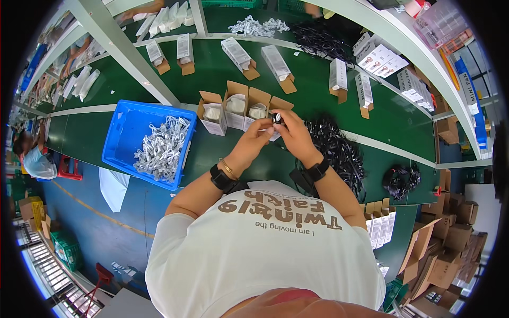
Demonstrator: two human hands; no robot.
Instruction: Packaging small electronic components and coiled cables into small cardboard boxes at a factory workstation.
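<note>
My left hand (251, 143) and my right hand (297, 139) meet over the green bench, fingers pinched together on a small black-and-silver piece (277, 118). Its exact kind is too small to make out. Just beyond them stands a row of open cardboard boxes with raised brown flaps. The leftmost box (214, 127) and the box beside it (233, 118) each hold a whitish wrapped item, as does a third box (249, 123). My right hand partly hides the rightmost box (282, 103). Beside my right forearm lies a heap of black straps (339, 159).
A blue bin (114, 143) of coiled white cables (164, 148) sits left. Several white boxes (233, 50) lie along the back of the bench. A smaller black bundle (401, 181) is at right. Metal shelf posts (127, 53) rise at the back. Someone in light blue (40, 164) sits far left.
</note>
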